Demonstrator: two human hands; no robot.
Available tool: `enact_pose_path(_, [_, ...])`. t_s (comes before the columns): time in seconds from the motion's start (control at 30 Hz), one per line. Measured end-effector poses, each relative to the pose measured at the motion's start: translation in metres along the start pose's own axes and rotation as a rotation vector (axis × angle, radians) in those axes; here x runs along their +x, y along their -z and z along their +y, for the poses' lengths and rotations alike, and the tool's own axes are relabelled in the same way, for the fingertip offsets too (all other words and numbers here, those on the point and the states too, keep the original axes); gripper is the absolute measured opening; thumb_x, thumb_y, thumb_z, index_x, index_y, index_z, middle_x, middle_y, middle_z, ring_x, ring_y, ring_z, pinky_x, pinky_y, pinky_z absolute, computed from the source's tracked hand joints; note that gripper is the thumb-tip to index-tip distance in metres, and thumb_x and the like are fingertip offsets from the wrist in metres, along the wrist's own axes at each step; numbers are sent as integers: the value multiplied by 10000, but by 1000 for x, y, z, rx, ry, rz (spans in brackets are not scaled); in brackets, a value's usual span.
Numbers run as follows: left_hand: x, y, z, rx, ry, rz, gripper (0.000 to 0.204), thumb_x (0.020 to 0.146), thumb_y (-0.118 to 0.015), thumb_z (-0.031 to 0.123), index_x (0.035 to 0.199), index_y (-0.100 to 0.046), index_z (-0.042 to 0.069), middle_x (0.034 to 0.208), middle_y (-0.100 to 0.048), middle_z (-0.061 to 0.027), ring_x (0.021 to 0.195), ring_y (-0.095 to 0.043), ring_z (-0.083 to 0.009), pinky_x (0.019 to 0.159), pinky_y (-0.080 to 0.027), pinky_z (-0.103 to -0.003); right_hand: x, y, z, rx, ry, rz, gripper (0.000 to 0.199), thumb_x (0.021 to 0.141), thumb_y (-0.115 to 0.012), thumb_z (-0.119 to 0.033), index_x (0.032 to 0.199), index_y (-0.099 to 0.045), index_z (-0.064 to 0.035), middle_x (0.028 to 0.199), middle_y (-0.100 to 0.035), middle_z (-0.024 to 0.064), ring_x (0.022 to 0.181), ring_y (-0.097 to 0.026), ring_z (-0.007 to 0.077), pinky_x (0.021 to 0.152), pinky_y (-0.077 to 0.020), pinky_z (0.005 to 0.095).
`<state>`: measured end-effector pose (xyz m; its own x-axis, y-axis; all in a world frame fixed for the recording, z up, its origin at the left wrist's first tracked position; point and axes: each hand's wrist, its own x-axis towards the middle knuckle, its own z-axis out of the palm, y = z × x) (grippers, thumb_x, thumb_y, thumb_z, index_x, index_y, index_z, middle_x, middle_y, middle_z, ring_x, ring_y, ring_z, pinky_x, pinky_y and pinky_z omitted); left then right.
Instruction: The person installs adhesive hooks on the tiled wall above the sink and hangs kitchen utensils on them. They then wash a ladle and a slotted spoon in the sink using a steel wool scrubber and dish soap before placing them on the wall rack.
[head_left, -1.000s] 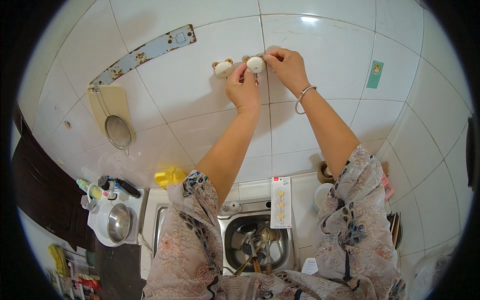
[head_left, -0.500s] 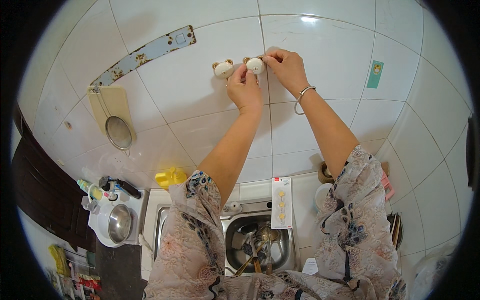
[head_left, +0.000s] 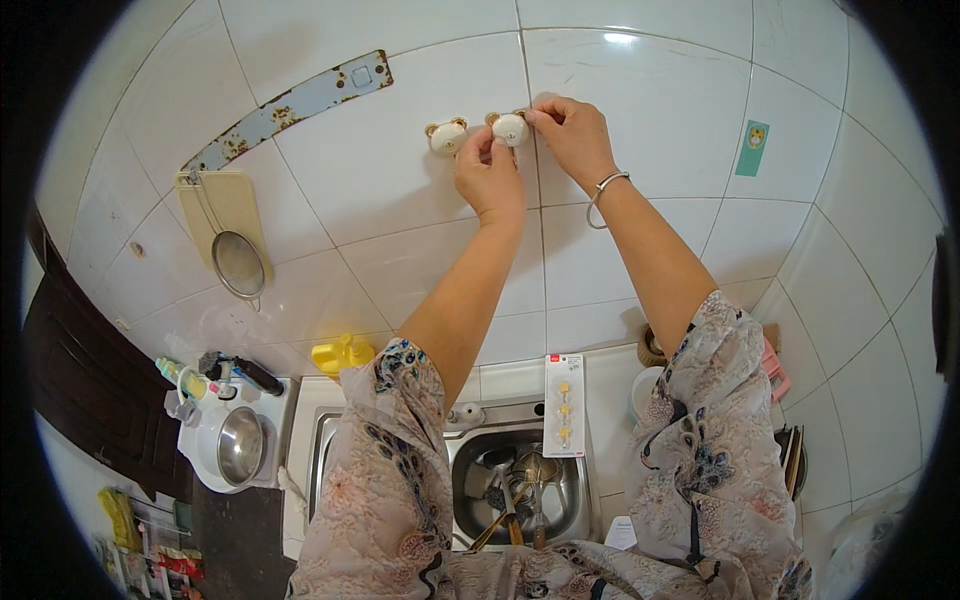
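Note:
Two cream bear-head wall hooks with brown ears sit side by side against the white tiled wall. My left hand [head_left: 490, 185] grips the right bear-shaped hook [head_left: 510, 127] from below, thumb and fingers at its lower left edge. At that same hook's right ear, the fingertips of my right hand [head_left: 574, 140] are pinched together; a bangle circles this wrist. The left bear-shaped hook [head_left: 445, 137] stays on the wall just left of my left fingers, with neither hand holding it. Whatever lies behind the right hook is hidden.
A rusty metal strip [head_left: 290, 112] crosses the wall at upper left, with a strainer [head_left: 238, 262] and cutting board [head_left: 225, 200] hanging below. A blister pack of small yellow hooks [head_left: 565, 405] lies across the rim of the steel sink [head_left: 470, 480], which holds utensils. A yellow jug [head_left: 343, 354] stands nearby.

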<state>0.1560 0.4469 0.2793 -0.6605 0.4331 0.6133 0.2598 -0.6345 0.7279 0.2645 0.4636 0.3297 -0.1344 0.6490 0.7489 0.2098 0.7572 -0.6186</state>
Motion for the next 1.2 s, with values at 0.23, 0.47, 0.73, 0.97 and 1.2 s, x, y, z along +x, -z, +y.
enact_pose_path(0.23, [-2, 0, 4, -33, 50, 4, 137, 833, -550, 52, 957, -584, 6, 773, -578, -41, 574, -542, -85, 419, -467, -219, -1, -1, -2, -32, 26, 18, 167, 786, -575, -186, 722, -623, -39, 574, -554, 55, 520, -490, 160, 525, -395, 288])
enact_pose_path(0.47, [-6, 0, 16, -99, 139, -1, 136, 794, -546, 14, 912, -598, -29, 851, -550, -70, 647, -553, -130, 548, -471, -263, -2, 1, -1, -35, 31, 28, 179, 789, -572, -185, 691, -601, -37, 567, -546, 51, 513, -477, 156, 518, -385, 287])
enact_pose_path(0.73, [0, -1, -1, -48, 36, 2, 119, 819, -542, 33, 926, -582, 0, 778, -565, -44, 594, -539, -96, 460, -460, -228, -2, 0, -3, -34, 27, 25, 152, 792, -581, -181, 760, -641, -46, 603, -580, 55, 538, -505, 157, 538, -406, 283])
enact_pose_path(0.97, [0, 0, 0, -71, 38, -2, 125, 835, -543, 51, 950, -572, 12, 757, -576, -35, 562, -539, -81, 417, -457, -208, -2, -1, -3, -37, 38, 20, 152, 796, -580, -180, 764, -636, -43, 611, -581, 56, 539, -501, 159, 541, -406, 284])
enact_pose_path(1.2, [0, -3, -2, -46, 28, 7, 129, 833, -546, 53, 951, -572, 9, 756, -577, -35, 567, -544, -82, 418, -464, -212, -1, 1, -1, -50, 40, 18, 157, 796, -580, -189, 756, -633, -46, 602, -578, 52, 533, -498, 159, 544, -407, 287])
